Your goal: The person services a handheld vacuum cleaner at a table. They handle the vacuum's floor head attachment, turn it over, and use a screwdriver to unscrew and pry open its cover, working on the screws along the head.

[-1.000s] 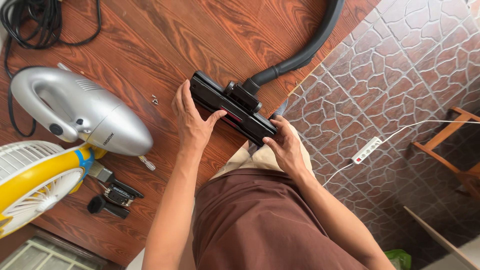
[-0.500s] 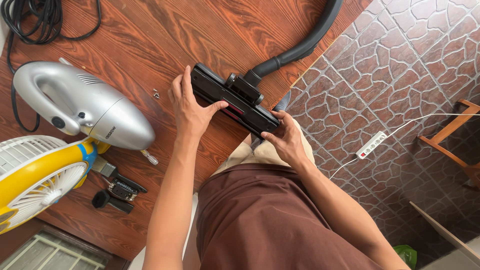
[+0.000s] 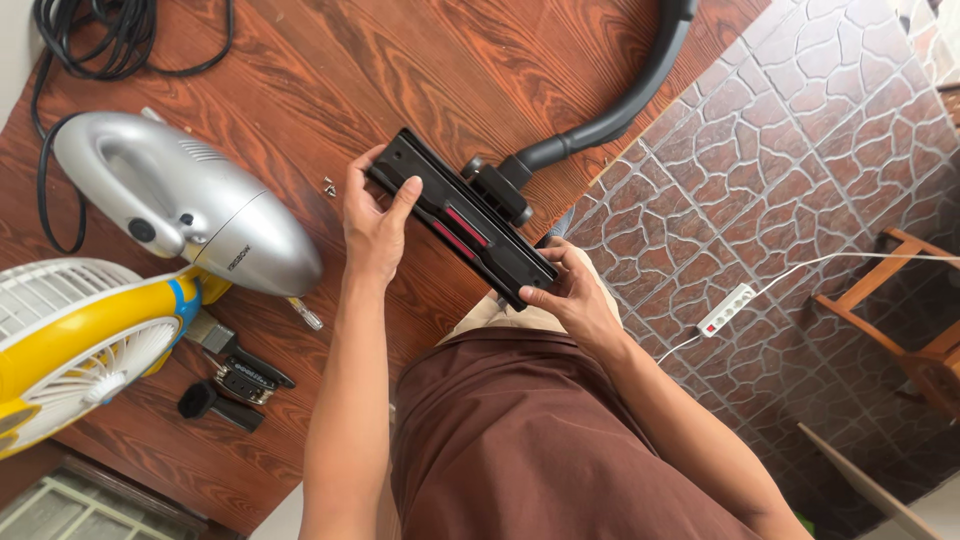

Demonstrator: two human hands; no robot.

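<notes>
Over the edge of a brown wooden table point(image 3: 420, 70) I hold a black vacuum floor-brush head point(image 3: 462, 217) with a red strip along its middle. My left hand point(image 3: 375, 222) grips its far-left end, thumb on top. Its near-right end sits in my right hand point(image 3: 568, 292), fingers curled round the corner. A black hose point(image 3: 625, 100) runs from the head's neck up and off the top of the view.
A silver hand-held vacuum body point(image 3: 185, 205) lies on the table at left, with a coiled black cord point(image 3: 110, 40) behind it. A yellow and white fan point(image 3: 75, 345), small black parts point(image 3: 235, 385) and two tiny screws point(image 3: 328, 186) lie nearby. A white power strip point(image 3: 725, 310) and a wooden chair point(image 3: 910, 310) are on the tiled floor.
The brush head has stayed in both hands and turned slightly. My left thumb now rests across its top face.
</notes>
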